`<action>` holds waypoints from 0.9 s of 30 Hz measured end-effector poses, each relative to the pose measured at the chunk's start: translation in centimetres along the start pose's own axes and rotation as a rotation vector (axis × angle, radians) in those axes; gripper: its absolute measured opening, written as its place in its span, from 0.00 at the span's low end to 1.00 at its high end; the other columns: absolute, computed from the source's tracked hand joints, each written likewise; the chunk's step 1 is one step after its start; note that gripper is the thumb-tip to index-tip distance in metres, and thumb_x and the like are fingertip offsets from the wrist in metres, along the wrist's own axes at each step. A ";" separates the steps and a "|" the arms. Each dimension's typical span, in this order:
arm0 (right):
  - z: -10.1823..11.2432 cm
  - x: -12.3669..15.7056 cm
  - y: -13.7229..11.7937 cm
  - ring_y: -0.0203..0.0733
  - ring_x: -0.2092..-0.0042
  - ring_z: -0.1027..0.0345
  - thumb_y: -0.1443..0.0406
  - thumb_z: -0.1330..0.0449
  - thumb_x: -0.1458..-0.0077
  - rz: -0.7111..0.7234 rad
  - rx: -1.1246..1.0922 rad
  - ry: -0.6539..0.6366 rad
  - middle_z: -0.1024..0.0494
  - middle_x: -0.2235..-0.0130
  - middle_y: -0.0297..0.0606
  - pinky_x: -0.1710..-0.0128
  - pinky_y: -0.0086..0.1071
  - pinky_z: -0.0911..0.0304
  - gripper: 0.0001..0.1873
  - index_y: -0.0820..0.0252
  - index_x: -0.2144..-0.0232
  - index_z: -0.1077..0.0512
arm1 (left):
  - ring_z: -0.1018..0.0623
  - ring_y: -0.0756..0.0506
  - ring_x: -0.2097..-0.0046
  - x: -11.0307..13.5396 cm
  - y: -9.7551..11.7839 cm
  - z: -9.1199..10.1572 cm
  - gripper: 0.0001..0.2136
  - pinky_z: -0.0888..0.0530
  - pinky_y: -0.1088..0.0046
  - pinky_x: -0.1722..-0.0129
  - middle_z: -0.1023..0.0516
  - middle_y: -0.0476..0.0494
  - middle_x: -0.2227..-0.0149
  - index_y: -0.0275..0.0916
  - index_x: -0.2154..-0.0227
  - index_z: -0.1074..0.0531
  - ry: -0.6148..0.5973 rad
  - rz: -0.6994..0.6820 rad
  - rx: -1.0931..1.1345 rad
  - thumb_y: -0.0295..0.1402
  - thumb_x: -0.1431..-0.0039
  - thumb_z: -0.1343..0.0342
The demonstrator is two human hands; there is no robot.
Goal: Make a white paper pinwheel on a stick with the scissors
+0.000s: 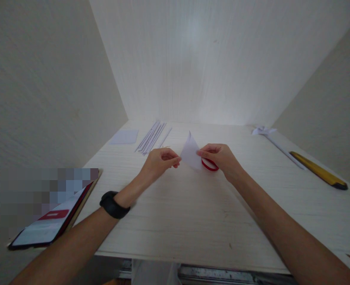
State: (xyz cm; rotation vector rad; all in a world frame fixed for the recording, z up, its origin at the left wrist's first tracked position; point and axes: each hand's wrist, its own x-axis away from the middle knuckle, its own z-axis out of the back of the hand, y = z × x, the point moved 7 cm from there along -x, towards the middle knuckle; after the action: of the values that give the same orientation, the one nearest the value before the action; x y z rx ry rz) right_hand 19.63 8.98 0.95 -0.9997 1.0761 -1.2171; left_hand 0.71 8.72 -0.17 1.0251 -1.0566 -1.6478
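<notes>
Both my hands meet over the middle of a pale wooden desk (175, 213). My left hand (159, 163), with a black band on its wrist, pinches the left edge of a small white paper piece (190, 153) that stands tilted up. My right hand (222, 157) pinches the same paper on its right side. A red ring-shaped object (209, 166), perhaps scissor handles or tape, lies under my right hand; whether the fingers hold it I cannot tell.
Several thin rolled paper sticks (151, 137) and a flat white sheet (124, 137) lie at the back left. A phone (51, 225) rests at the left edge. A yellow utility knife (319, 171) and a long white paper piece (277, 144) lie at right. Walls enclose three sides.
</notes>
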 end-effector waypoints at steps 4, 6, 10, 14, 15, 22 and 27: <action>-0.1 0.0 0.1 0.32 0.76 0.39 0.55 0.30 0.67 0.002 -0.018 0.026 0.27 0.79 0.33 0.74 0.30 0.43 0.16 0.61 0.82 0.26 | 0.25 0.51 0.75 0.0 0.1 -0.1 0.07 0.30 0.76 0.73 0.23 0.48 0.78 0.36 0.76 0.26 -0.002 0.001 0.001 0.34 0.52 0.39; -0.2 0.0 0.1 0.32 0.76 0.39 0.55 0.30 0.67 0.002 -0.026 0.023 0.27 0.79 0.32 0.74 0.31 0.43 0.16 0.61 0.82 0.27 | 0.25 0.51 0.75 0.0 0.1 -0.1 0.07 0.30 0.76 0.73 0.23 0.48 0.78 0.35 0.76 0.26 -0.002 0.004 -0.007 0.34 0.52 0.39; -0.1 0.0 0.1 0.34 0.73 0.36 0.56 0.30 0.65 0.000 -0.034 0.016 0.24 0.76 0.35 0.71 0.31 0.40 0.14 0.61 0.79 0.24 | 0.25 0.51 0.74 0.0 0.1 0.0 0.07 0.29 0.75 0.72 0.23 0.47 0.77 0.36 0.76 0.26 -0.004 0.004 -0.003 0.35 0.51 0.39; 0.1 0.0 0.0 0.38 0.66 0.30 0.56 0.32 0.61 0.022 -0.078 -0.004 0.20 0.68 0.39 0.64 0.34 0.37 0.14 0.61 0.73 0.22 | 0.25 0.51 0.74 -0.1 0.2 0.2 0.07 0.30 0.75 0.72 0.23 0.48 0.78 0.36 0.76 0.26 0.006 0.009 0.037 0.35 0.52 0.39; 0.1 0.0 0.1 0.39 0.65 0.30 0.56 0.33 0.61 0.018 -0.098 -0.007 0.20 0.68 0.39 0.62 0.34 0.36 0.15 0.61 0.73 0.21 | 0.25 0.51 0.74 -0.1 0.2 0.3 0.07 0.30 0.76 0.72 0.23 0.48 0.78 0.36 0.77 0.26 0.014 0.016 0.050 0.35 0.52 0.38; 0.3 -0.4 0.9 0.37 0.69 0.31 0.56 0.33 0.60 -0.033 -0.148 -0.011 0.20 0.71 0.36 0.65 0.32 0.38 0.13 0.60 0.74 0.21 | 0.26 0.52 0.74 -0.1 0.1 0.3 0.07 0.31 0.76 0.72 0.23 0.49 0.78 0.36 0.76 0.26 0.023 0.019 0.115 0.35 0.52 0.38; 0.3 -0.3 0.7 0.35 0.71 0.33 0.57 0.32 0.63 -0.058 -0.128 -0.006 0.22 0.73 0.35 0.68 0.32 0.40 0.12 0.60 0.76 0.23 | 0.26 0.52 0.75 -0.1 -0.2 0.1 0.07 0.31 0.76 0.73 0.23 0.49 0.78 0.36 0.77 0.26 0.008 0.032 0.097 0.34 0.53 0.38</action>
State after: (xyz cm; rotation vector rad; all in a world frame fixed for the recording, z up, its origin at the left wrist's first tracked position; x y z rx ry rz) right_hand 20.07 9.31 0.34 -1.1384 1.1386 -1.2032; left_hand 0.57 8.92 -0.28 1.0711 -1.1515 -1.5788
